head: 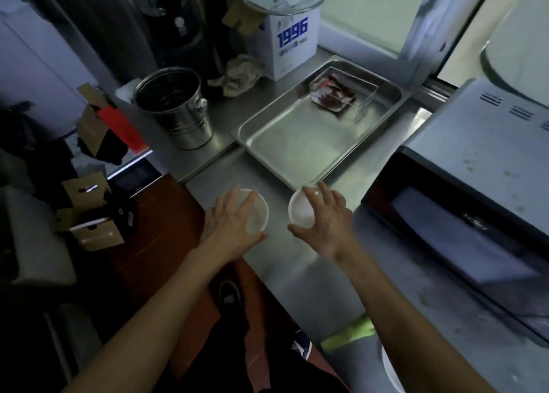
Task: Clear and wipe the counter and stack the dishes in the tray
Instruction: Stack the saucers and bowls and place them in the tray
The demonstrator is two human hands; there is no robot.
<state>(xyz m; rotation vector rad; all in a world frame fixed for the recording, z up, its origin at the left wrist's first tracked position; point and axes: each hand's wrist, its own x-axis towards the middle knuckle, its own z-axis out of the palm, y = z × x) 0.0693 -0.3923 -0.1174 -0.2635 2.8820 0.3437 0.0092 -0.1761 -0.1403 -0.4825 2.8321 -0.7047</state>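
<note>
Left hand [230, 220] and right hand [322, 218] each grip a half-hidden white dish [258, 214], [300, 213].

Two small white dishes, the left dish [256, 214] and the right dish [300, 213], sat side by side just before the steel tray [285, 149], each under a hand.

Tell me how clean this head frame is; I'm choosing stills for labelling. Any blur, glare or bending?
Head view: dim, bluish overall; glare washes out the window top right; wide-angle bending curves the microwave edges; both white dishes, left and right, look soft and featureless; floor clutter at left is murky.
</note>
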